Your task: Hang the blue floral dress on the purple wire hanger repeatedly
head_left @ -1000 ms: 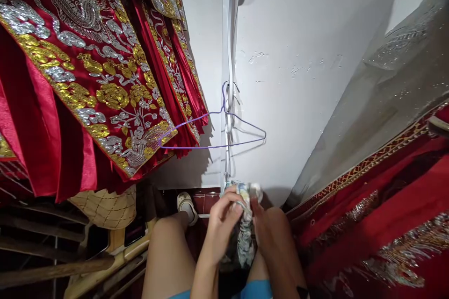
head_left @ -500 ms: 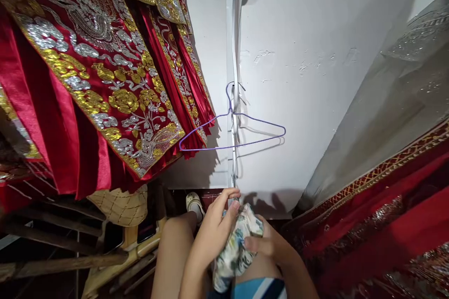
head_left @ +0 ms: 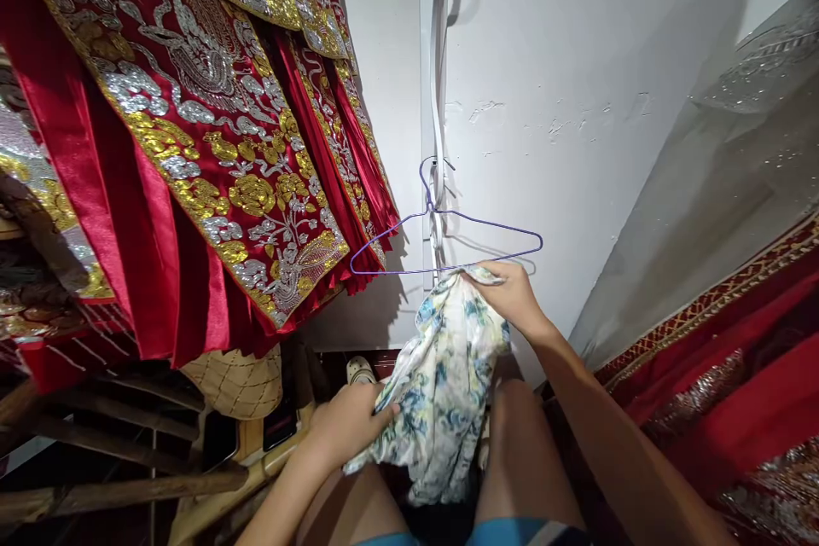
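Observation:
A white garment with a blue and green floral print point(head_left: 441, 375) hangs spread between my hands, above my lap. My right hand point(head_left: 508, 294) pinches its gathered upper edge, just under the bottom bar of the purple wire hanger point(head_left: 470, 217). Lower on the left, my left hand point(head_left: 355, 418) is closed on the side of the cloth; some of its fingers are hidden by fabric. The hanger hangs by its hook from a white rail point(head_left: 438, 119) on the wall and carries nothing. What kind of garment it is, I cannot tell.
Red costumes with gold and silver embroidery point(head_left: 256, 188) hang at the left. Bamboo furniture point(head_left: 128, 490) and a tan quilted item point(head_left: 240, 380) stand below them. At the right, red garments point(head_left: 735, 409) hang near a plastic-like cover point(head_left: 710, 162). The white wall point(head_left: 543, 60) lies ahead.
The floral garment was bunched between both hands low over my lap; now it is spread out. My right hand has risen toward the hanger, while my left hand has moved down and left.

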Demonstrator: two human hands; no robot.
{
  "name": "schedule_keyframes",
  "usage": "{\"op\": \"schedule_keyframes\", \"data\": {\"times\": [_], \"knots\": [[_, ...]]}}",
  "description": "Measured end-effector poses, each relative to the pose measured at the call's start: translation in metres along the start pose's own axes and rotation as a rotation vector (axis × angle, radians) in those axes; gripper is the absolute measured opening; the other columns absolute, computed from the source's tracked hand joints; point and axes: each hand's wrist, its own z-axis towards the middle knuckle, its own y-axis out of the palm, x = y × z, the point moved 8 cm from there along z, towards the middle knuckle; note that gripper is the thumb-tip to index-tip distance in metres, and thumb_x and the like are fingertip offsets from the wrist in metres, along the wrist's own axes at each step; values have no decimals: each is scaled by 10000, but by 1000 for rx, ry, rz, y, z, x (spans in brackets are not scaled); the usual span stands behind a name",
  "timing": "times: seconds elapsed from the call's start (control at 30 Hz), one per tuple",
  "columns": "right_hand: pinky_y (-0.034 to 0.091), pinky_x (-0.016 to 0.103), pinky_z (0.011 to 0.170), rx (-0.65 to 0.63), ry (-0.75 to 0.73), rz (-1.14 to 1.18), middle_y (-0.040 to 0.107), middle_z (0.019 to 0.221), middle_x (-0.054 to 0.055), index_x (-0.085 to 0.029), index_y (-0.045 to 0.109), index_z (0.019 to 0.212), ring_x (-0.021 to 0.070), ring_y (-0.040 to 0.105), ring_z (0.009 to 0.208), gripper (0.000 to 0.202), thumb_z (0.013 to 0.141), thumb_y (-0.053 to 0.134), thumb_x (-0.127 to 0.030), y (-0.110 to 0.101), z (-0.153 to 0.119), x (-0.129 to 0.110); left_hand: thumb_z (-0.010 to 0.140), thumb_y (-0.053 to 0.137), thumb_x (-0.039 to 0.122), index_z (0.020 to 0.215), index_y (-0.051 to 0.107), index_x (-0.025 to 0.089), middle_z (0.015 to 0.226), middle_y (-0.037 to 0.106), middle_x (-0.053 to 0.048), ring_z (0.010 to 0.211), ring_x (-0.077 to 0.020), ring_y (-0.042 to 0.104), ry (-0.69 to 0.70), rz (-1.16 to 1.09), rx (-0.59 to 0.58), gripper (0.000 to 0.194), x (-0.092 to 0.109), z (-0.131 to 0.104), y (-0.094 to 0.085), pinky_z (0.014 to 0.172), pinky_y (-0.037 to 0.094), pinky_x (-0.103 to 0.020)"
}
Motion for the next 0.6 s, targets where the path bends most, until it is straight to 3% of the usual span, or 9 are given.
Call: {"op": "schedule_keyframes", "data": {"times": [0.13, 0.23, 0.33, 0.4, 0.5, 0.6], "knots": [[469, 313, 796, 26, -19, -72, 732, 933, 64, -204, 746, 900, 247, 649, 934, 248, 826, 653, -422, 13, 24, 36, 872, 535, 450, 628, 615, 211, 627, 641, -48, 621, -221, 600, 40, 198, 28, 351, 11, 6, -32, 640, 364, -277], [428, 283, 661, -42, 33, -223, 677, 758, 34, -206, 702, 774, 208, 598, 743, 302, 850, 611, -483, 14, 23, 51, 911, 468, 380, 816, 692, 212, 850, 733, -90, 828, -264, 666, 24, 281, 60, 296, 9, 6, -44, 785, 421, -324], [290, 259, 529, -89, 31, -282, 459, 572, -25, -197, 520, 598, 128, 391, 552, 441, 877, 563, -535, 3, 11, 42, 880, 507, 327, 1045, 692, 209, 1254, 669, -126, 1176, -305, 593, 3, 300, 76, 274, -4, 7, -46, 983, 401, -405], [249, 260, 522, -99, 16, -255, 381, 578, -34, -195, 441, 585, 114, 329, 554, 481, 891, 541, -553, -7, 3, 29, 867, 522, 327, 1045, 685, 184, 1383, 581, -145, 1294, -322, 507, 3, 306, 123, 281, -11, 10, -52, 1052, 372, -450], [271, 256, 549, -131, 10, -222, 392, 618, -26, -193, 441, 612, 120, 349, 597, 475, 890, 542, -565, -13, -3, 13, 857, 508, 340, 901, 669, 157, 1426, 528, -173, 1340, -340, 450, 67, 263, 260, 248, -6, 20, -75, 1100, 348, -481], [288, 254, 577, -161, 21, -209, 404, 641, -21, -191, 450, 631, 128, 362, 627, 464, 885, 546, -568, -10, -3, 6, 831, 468, 307, 755, 590, 176, 1283, 615, -167, 1249, -324, 513, 142, 190, 399, 194, 11, 32, -104, 1079, 377, -465]]}}
